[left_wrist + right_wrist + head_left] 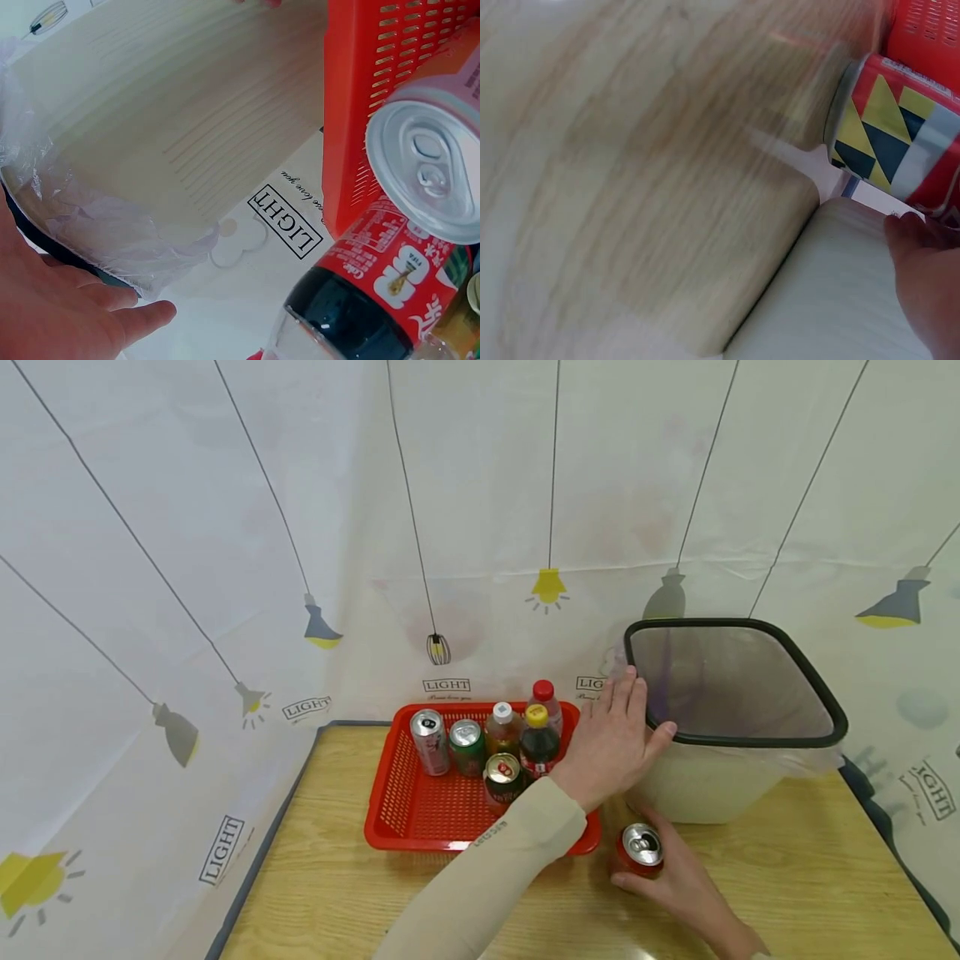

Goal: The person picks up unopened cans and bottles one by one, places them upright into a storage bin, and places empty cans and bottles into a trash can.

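My right hand (686,881) grips a red drink can (637,852) at the tabletop, thumb on the near side and fingers behind. In the right wrist view, yellow and dark triangles mark the red can (900,127) near its base. My left hand (611,739) lies with straight fingers against the near left side of the black rim (750,742) of a whitish bin (697,785), thumb spread. A clear plastic bag (127,240) lines the bin and hangs over its edge beside the left hand (67,307).
A red perforated basket (378,810) stands left of the bin, holding several cans and bottles, among them a silver-topped can (429,743) and a yellow-capped bottle (538,743). The wooden table (300,877) meets a lamp-printed cloth (480,510) behind.
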Motion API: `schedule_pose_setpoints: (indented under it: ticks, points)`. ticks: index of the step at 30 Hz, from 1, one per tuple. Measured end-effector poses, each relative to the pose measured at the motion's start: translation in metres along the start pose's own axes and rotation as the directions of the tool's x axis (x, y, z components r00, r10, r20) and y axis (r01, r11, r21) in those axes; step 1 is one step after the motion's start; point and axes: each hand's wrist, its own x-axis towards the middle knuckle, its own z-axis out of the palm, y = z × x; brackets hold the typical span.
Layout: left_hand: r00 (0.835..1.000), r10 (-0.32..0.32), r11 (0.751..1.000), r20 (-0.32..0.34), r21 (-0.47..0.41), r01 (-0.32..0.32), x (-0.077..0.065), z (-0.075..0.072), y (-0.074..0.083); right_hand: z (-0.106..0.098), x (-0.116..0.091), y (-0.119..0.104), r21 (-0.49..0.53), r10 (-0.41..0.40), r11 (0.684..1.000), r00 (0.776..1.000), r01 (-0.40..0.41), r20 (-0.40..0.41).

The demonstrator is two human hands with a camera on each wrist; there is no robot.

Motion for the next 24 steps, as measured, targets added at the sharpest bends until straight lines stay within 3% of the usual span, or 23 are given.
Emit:
schedule_pose_setpoints:
  ticks: [6, 12, 24]
  points:
    - [1.000, -0.001, 1.000, -0.006, 0.004, 0.001, -0.001, -0.001, 0.000, 0.004, -0.002, -0.001, -0.011, 0.020, 1.000, 0.998, -0.021, -0.064]
    - [1.000, 0.002, 1.000, -0.024, -0.001, -0.002, -0.001, 0.000, 0.000, 0.002, -0.003, -0.003, 0.007, 0.045, 0.999, 0.996, -0.044, -0.075]
    - [1.000, 0.001, 1.000, -0.026, -0.004, -0.001, -0.001, 0.002, 0.000, -0.018, -0.010, -0.013, 0.010, 0.041, 0.999, 0.995, -0.041, -0.090]
